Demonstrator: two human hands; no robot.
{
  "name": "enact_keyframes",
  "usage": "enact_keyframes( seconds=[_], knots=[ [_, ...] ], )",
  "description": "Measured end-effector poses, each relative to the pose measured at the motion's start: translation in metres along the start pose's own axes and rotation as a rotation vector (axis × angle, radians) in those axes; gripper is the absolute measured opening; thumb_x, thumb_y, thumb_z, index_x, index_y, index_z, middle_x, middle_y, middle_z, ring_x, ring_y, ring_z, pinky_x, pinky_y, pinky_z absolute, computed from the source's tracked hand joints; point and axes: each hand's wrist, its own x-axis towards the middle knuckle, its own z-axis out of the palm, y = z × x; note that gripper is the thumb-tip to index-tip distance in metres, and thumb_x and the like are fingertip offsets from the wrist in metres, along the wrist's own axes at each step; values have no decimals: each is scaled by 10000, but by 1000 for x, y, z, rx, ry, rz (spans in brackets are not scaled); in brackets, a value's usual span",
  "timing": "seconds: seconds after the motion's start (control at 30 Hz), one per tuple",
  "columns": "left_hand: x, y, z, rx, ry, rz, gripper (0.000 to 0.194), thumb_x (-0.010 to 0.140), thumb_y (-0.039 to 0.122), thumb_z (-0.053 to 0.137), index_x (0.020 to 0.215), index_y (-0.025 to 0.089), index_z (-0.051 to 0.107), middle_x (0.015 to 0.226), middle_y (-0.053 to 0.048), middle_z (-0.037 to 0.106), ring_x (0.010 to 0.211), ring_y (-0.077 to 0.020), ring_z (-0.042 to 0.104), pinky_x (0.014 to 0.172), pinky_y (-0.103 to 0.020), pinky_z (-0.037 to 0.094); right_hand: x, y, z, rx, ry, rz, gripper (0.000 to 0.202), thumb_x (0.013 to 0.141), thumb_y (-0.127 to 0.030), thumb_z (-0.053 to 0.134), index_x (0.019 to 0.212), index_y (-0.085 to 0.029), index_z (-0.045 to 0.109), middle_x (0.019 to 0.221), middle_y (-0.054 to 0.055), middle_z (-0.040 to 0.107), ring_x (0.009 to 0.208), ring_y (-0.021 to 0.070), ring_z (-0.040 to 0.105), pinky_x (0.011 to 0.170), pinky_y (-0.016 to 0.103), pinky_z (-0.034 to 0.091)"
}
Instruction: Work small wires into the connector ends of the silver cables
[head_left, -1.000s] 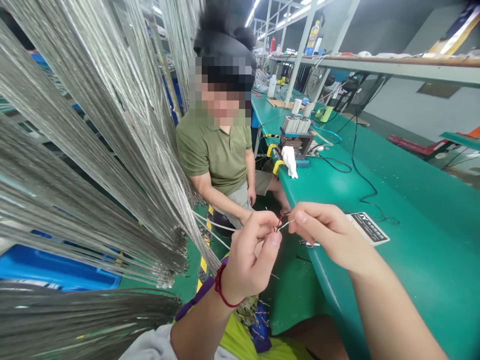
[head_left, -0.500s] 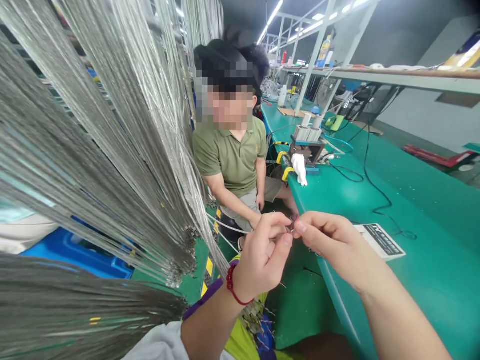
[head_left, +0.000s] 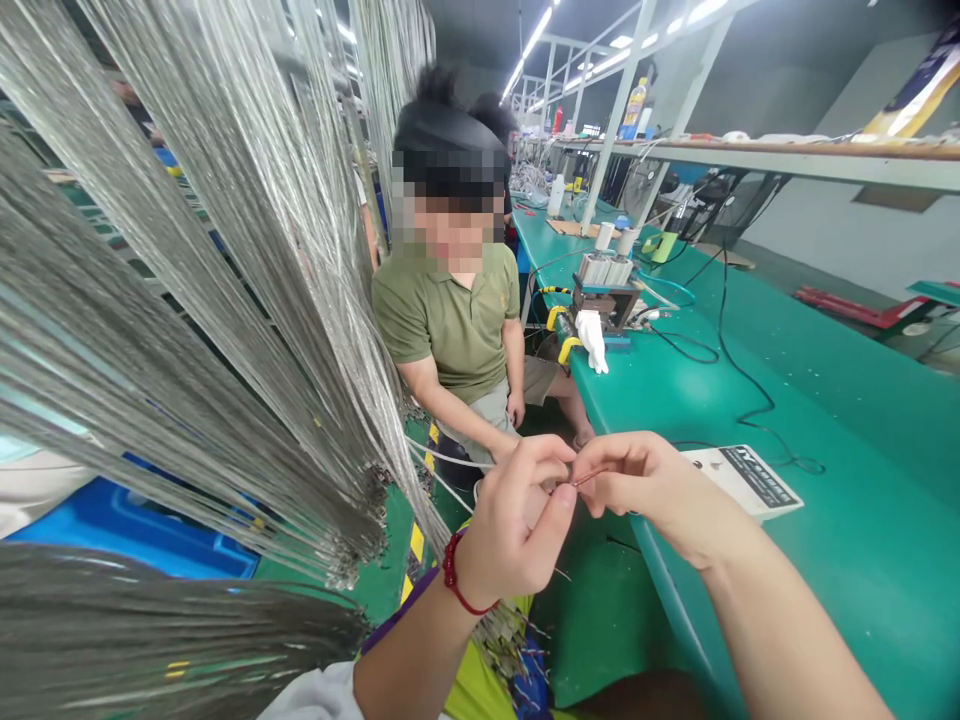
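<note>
My left hand [head_left: 517, 525], with a red beaded bracelet at its wrist, is closed in a pinch on the end of a thin grey cable [head_left: 450, 457]. The cable runs back left toward the hanging bundle. From the fingertips a fine reddish-brown wire [head_left: 592, 477] sticks out to the right. My right hand [head_left: 645, 480] is closed on this wire, its fingertips close beside the left ones. Its far tip is partly hidden by the fingers. Below my left wrist lies a bunch of stripped cable ends [head_left: 506, 640] over my lap.
Thick bundles of grey cables [head_left: 247, 250] hang along the left. A co-worker in a green shirt [head_left: 457, 330] sits ahead. On the green bench [head_left: 847, 560] stand a small press [head_left: 604, 285] with a white glove [head_left: 591, 340] and a printed card [head_left: 750, 480]. A shelf [head_left: 795, 150] runs above.
My right hand has turned and its fingers have shifted along the wire, which now shows between the hands. My left hand keeps its pinch. The view has shifted slightly.
</note>
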Motion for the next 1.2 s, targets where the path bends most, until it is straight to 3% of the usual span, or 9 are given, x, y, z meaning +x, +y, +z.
enact_keyframes(
  seconds=[0.23,0.43,0.53,0.6,0.7,0.8,0.93,1.1,1.2],
  knots=[
    [-1,-1,-13,100,-52,-93,217,1038,179,548,1246,230,583,1129,-86,727,1012,-215,769,896,-298,602,11,8,0,2,-98,-21,131,702,-181,759,827,-152,788,664,14,751,633,133,642,649,243,447],
    [0,-2,-19,184,-129,-106,171,1016,190,552,1167,239,619,1023,-56,763,925,-224,761,882,-318,576,14,17,-4,-203,-43,-82,67,736,-195,795,793,-159,792,702,8,719,624,119,525,594,250,346],
    [-6,-4,-18,218,-72,-135,163,1019,212,571,1156,262,644,1021,-33,770,928,-216,748,884,-304,554,13,18,-4,-219,-57,-81,100,752,-237,834,801,-155,802,718,8,705,655,126,514,618,260,349],
    [-9,-6,-19,244,-28,-126,168,1012,227,582,1155,272,658,1043,-36,768,963,-226,742,892,-307,541,13,18,-5,-200,-87,-61,133,744,-250,855,807,-148,797,723,8,708,657,124,512,618,258,341],
    [-7,-7,-23,263,-108,-47,113,1015,311,592,1073,259,675,946,-40,742,921,-242,719,848,-318,522,14,28,-6,-109,-158,-9,227,716,-289,896,798,-142,744,761,29,743,706,141,597,656,256,379],
    [-2,-7,-29,261,-233,78,353,1071,526,504,970,235,677,841,-51,695,821,-235,677,777,-320,498,19,49,-8,-2,-211,79,392,641,-363,960,817,-156,676,759,19,732,707,142,621,652,249,397],
    [-1,-11,-35,284,-279,144,596,1095,686,334,917,233,677,743,-52,624,720,-221,612,708,-325,457,30,79,-7,35,-193,97,531,539,-398,1000,849,-171,633,733,-33,658,654,93,517,600,220,339],
    [-1,-22,-38,237,-323,124,610,1068,737,337,933,263,697,698,-37,562,660,-219,553,640,-329,398,37,93,-3,-19,-145,102,547,447,-375,1001,798,-185,627,725,-21,666,658,112,526,595,235,349],
    [4,-22,-40,199,-376,150,565,1078,708,357,1039,282,726,690,-33,582,650,-220,551,633,-328,393,36,88,-3,-71,-121,103,468,496,-313,978,828,-171,681,823,23,730,738,148,594,647,252,410]
  ],
)
